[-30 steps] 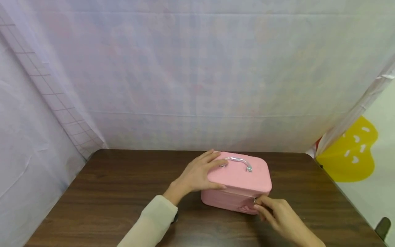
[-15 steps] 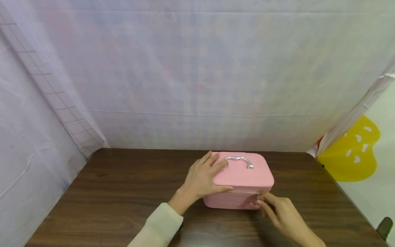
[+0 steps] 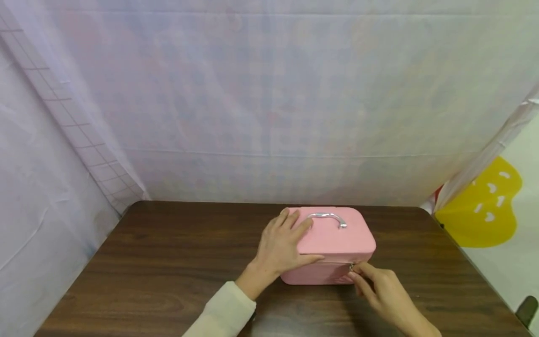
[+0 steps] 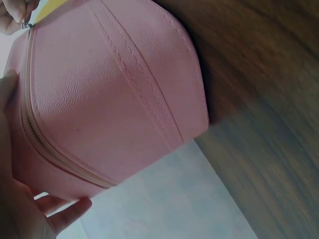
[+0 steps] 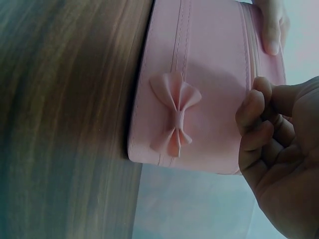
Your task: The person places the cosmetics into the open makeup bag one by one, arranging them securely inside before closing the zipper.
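Note:
A pink vanity case (image 3: pixel 337 238) with a silver handle (image 3: pixel 326 216) stands upright on the table, its lid down. My left hand (image 3: pixel 278 245) rests on the left part of the lid, fingers spread over the top and thumb along the front edge. At the front right corner my right hand (image 3: pixel 385 290) pinches the small metal zipper pull (image 4: pixel 26 24) between thumb and forefinger. The zipper (image 4: pixel 35 134) runs round the case below the lid; its teeth show on the left side. A pink bow (image 5: pixel 177 119) decorates the front.
The dark wooden table (image 3: pixel 181 262) extends left of the case and a little to its right. Behind it hangs a pale curtain (image 3: pixel 269 103). A yellow shape with white marks (image 3: pixel 480 215) is beyond the right edge.
The case has turned slightly, its front now squarer to me, and has shifted a little right. My left hand has moved right with it; my right hand keeps pinching the zipper pull near the same corner.

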Demonstrator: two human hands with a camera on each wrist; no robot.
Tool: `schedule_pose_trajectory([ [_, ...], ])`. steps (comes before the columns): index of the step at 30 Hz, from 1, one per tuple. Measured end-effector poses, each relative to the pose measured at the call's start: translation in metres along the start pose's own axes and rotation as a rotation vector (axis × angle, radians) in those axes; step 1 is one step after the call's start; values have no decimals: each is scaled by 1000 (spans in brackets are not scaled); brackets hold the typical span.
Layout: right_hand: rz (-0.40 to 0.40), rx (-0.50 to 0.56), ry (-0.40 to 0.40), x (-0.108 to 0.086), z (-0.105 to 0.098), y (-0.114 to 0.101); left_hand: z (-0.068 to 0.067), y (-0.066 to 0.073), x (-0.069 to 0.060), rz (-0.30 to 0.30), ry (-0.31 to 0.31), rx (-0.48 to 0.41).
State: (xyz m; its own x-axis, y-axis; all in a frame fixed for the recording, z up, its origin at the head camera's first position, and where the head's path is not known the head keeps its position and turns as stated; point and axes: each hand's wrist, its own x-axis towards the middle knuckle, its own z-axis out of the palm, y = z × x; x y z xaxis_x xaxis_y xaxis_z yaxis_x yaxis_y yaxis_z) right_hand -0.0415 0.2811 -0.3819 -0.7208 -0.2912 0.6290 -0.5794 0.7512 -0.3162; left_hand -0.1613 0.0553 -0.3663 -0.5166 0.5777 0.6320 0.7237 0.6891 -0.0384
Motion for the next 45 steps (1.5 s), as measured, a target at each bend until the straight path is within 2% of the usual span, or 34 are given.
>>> schedule_pose_trajectory([
  [4, -9, 0, 12, 1, 0, 0, 0, 8, -1, -23, 23, 53],
  [10, -20, -3, 25, 2, 4, -1, -2, 23, -2, -84, -10, 156],
  [19, -27, 1, 25, 3, 8, -3, -3, 38, -5, -171, -2, 180],
  [28, -73, 31, 21, 2, 11, -3, -5, 51, -5, -231, 15, 211],
  [38, -67, 55, -8, 2, 14, -7, -6, 66, -7, -319, 21, 199],
  [42, -67, 75, -21, 1, 13, -8, -9, 66, -9, -319, 20, 136],
  [45, -63, 103, -47, -1, 12, -9, -15, 61, -11, -290, -16, 82],
])
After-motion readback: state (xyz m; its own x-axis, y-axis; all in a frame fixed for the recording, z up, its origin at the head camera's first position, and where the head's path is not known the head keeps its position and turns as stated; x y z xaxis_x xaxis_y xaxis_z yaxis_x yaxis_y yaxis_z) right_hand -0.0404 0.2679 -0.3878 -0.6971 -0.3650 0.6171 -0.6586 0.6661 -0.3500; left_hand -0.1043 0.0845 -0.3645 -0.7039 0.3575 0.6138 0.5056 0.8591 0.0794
